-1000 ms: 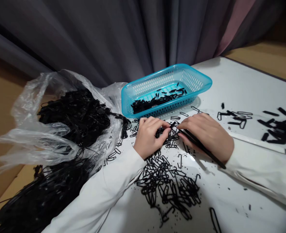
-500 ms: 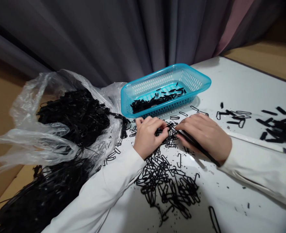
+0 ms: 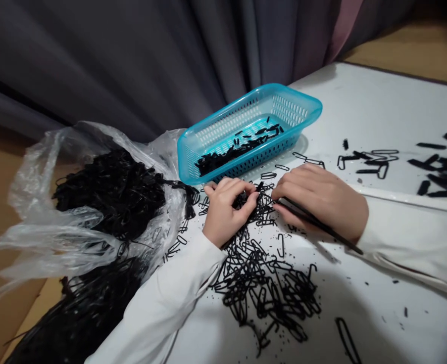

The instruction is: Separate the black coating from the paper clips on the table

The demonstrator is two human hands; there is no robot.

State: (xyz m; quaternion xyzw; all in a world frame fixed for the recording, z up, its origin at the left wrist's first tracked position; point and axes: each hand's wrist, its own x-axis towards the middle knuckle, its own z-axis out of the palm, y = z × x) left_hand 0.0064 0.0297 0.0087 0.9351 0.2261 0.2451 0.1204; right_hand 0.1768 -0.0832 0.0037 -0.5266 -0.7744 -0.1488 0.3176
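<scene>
My left hand [image 3: 226,210] is closed, thumb and forefinger pinching a small black piece [image 3: 260,186] whose end sticks out past the fingertips. Facing it on the right, my right hand [image 3: 321,202] grips a slim black stick-like tool [image 3: 331,231], perhaps tweezers, lying slantwise under the palm. Its thin tip points at the left fingertips, with a small gap between the hands. Beneath and in front of both hands lies a pile of thin black elongated loops [image 3: 261,288] amid tiny black crumbs. What lies inside the left fingers is mostly hidden.
A blue perforated basket [image 3: 310,108] with black strips inside stands behind the hands. At left, a clear plastic bag [image 3: 56,232] holds a heap of black strips [image 3: 109,197]. More black pieces [image 3: 445,167] lie on the white table [image 3: 378,111] at right. A grey curtain [image 3: 132,65] hangs behind.
The view has shifted slightly. The black piece now shows more clearly beyond my left fingertips. The tool lies at a somewhat different angle in my right hand, and the hands are slightly farther apart.
</scene>
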